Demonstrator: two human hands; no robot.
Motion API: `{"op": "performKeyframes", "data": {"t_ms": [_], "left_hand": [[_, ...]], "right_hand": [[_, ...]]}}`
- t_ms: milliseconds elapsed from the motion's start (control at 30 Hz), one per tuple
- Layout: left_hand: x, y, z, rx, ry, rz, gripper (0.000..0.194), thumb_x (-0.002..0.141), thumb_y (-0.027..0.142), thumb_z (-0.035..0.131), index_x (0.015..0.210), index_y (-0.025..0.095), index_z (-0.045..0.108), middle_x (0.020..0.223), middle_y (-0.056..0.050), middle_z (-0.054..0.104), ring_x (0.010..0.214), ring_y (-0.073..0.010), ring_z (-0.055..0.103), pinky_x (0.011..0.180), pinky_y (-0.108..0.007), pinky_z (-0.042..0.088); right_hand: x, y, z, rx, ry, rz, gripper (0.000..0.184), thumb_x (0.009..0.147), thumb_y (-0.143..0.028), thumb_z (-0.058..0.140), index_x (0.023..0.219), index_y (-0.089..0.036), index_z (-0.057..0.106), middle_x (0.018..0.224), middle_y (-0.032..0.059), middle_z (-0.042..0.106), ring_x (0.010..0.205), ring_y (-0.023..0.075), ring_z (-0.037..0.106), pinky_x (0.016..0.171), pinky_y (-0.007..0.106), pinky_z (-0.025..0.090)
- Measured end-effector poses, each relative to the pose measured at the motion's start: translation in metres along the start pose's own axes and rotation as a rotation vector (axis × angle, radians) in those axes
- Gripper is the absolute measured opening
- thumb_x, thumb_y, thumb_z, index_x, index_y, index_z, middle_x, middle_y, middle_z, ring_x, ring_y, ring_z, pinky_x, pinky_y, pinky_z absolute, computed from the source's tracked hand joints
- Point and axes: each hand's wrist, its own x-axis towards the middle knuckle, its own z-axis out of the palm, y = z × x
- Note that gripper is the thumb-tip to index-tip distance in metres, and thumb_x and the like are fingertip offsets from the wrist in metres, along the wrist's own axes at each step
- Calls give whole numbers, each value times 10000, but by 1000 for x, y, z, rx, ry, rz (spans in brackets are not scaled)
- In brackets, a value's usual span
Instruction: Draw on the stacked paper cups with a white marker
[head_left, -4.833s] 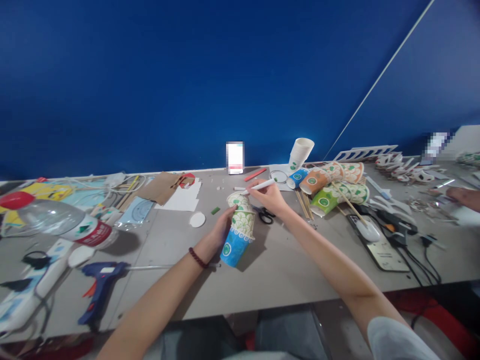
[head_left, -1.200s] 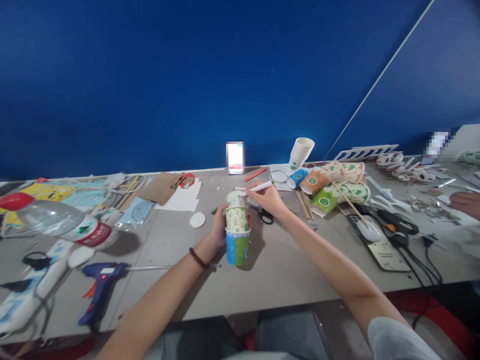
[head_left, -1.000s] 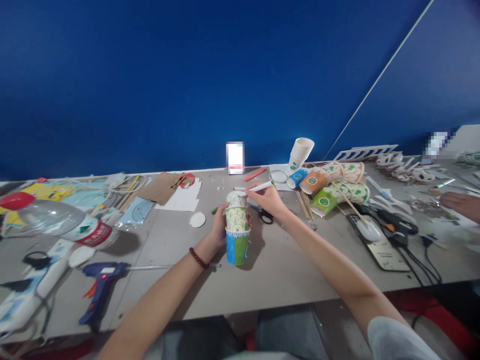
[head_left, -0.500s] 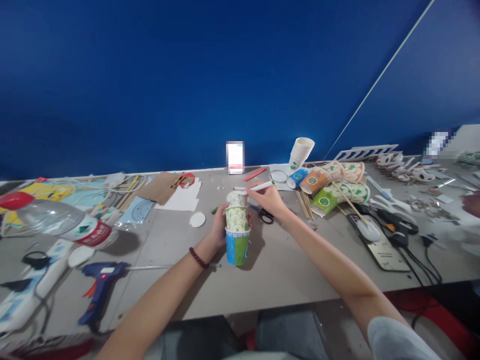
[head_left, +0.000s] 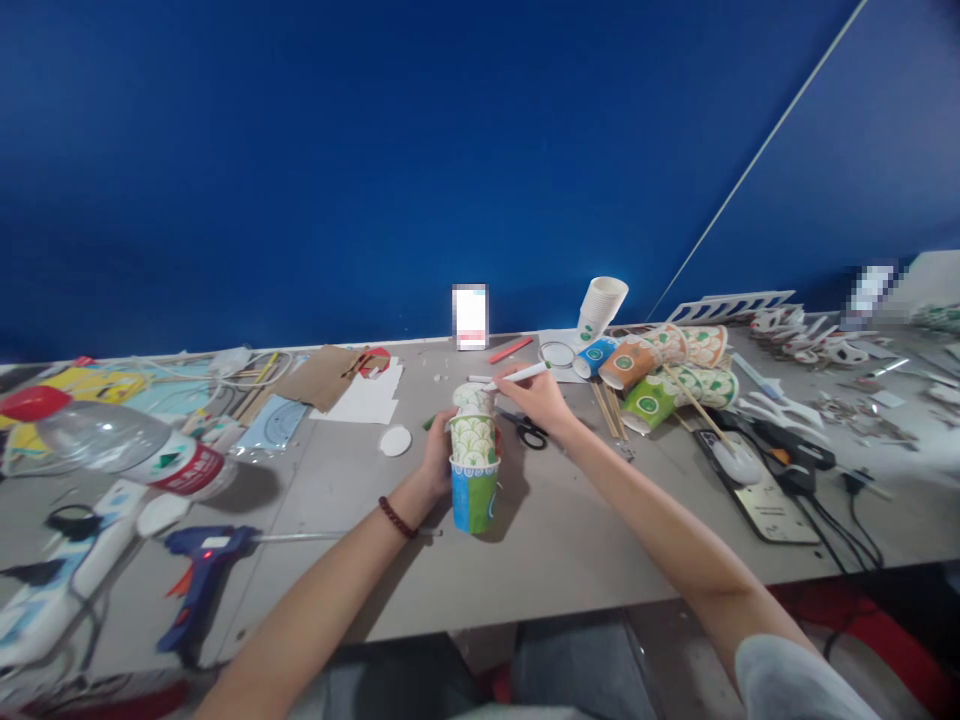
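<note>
My left hand (head_left: 440, 450) is wrapped round the left side of a stack of joined paper cups (head_left: 474, 440). The lowest cup is blue and green, and the ones above it are white with a green scale pattern. My right hand (head_left: 541, 401) pinches a white marker (head_left: 525, 375) with a green end, its tip at the top of the stack. Whether the tip touches the paper I cannot tell. Black-handled scissors (head_left: 531, 434) lie just right of the stack, partly behind it. A white paper disc (head_left: 395, 440) rests to the left.
At the left lie a blue glue gun (head_left: 210, 560), a water bottle (head_left: 127, 445) and a power strip (head_left: 71, 570). Several loose paper cups (head_left: 649, 400), wooden sticks (head_left: 606, 408) and a phone (head_left: 772, 505) under a white mouse occupy the right. A lit phone (head_left: 470, 318) stands against the wall.
Both hands stay almost where they were, with the marker still at the top of the cup stack. Another person's hand at the far right edge has gone out of view.
</note>
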Motion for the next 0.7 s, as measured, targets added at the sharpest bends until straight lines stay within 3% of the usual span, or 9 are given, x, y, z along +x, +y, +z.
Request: {"op": "performKeyframes", "data": {"t_ms": [333, 700], "left_hand": [[-1, -1, 0, -5, -11, 2, 448, 786, 436, 497, 977, 76, 684, 792, -153, 720, 666, -245, 675, 629, -334, 524], [0, -1, -3, -14, -18, -2, 501, 771, 451, 494, 1016, 57, 683, 826, -158, 723, 699, -236, 678, 674, -333, 526]], "right_hand": [[5, 11, 0, 9, 7, -3, 134, 694, -304, 653, 752, -188, 688, 759, 37, 730, 749, 201, 688, 687, 287, 542], [4, 5, 0, 13, 4, 2, 77, 675, -265, 645, 690, -197, 675, 734, 34, 739, 734, 196, 689, 671, 280, 542]]}}
